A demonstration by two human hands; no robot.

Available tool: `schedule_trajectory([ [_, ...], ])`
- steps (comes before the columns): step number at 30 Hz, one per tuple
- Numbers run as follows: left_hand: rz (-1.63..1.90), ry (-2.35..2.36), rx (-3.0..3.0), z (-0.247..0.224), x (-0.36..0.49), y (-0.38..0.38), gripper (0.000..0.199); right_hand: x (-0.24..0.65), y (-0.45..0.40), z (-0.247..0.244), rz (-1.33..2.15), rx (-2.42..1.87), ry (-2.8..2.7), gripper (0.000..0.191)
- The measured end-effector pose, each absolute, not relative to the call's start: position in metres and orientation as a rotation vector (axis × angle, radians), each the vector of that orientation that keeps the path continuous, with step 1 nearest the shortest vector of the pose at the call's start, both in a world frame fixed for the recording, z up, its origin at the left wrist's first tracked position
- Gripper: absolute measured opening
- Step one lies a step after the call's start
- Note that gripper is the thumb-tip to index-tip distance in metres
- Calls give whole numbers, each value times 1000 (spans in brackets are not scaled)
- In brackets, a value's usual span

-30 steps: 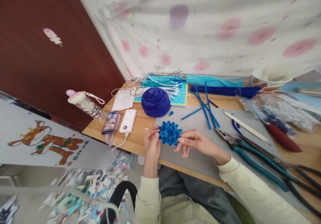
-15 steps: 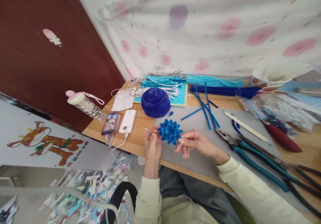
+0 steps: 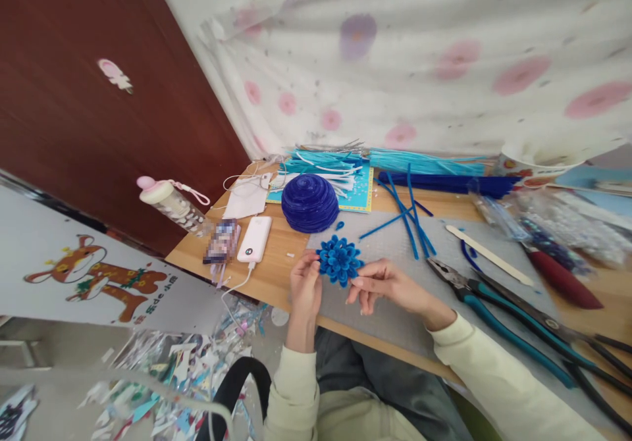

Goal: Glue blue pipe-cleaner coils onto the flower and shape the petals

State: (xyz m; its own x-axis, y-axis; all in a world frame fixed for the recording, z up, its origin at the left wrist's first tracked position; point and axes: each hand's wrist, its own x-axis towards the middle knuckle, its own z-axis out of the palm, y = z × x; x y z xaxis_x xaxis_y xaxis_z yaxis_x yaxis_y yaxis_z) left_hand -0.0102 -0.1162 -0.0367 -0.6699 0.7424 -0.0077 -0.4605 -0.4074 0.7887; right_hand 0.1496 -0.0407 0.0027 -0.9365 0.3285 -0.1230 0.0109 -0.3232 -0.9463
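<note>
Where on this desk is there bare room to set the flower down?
Bare grey mat lies below the right hand, short of the teal-handled pliers. A bare wood strip runs between the white power bank and the blue pipe-cleaner flower. The back and right are crowded with loose blue pipe cleaners and tools.

We are at a home craft corner, not a shop or lab. Our wooden desk (image 3: 276,276) is pushed against a wall draped with a flowered sheet (image 3: 419,66), beside a dark red door (image 3: 99,99). Bundles of blue pipe cleaners (image 3: 424,161), a coiled blue dome (image 3: 310,203) and pliers (image 3: 498,303) lie on a grey mat (image 3: 395,316). Personal things sit among them: a phone (image 3: 222,241), a power bank (image 3: 254,238), a bottle (image 3: 170,199). Paper scraps (image 3: 187,368) litter the floor under a cartoon deer poster (image 3: 93,276).
</note>
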Motion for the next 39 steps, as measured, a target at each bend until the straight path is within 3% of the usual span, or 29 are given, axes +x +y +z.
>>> schedule_trajectory([
  [20,2155,1182,611,-35,-10,-118,27,148,-41,2,2448,-441,-1469,32],
  [26,2188,1267,849,-31,-14,-120,15,148,-42,2,2437,-454,-1469,33],
  [32,2176,1199,847,-34,-12,-122,25,147,-41,4,2410,-490,-1401,33],
  [39,2164,1373,991,-31,-12,-122,14,147,-41,7,2353,-501,-1492,36],
])
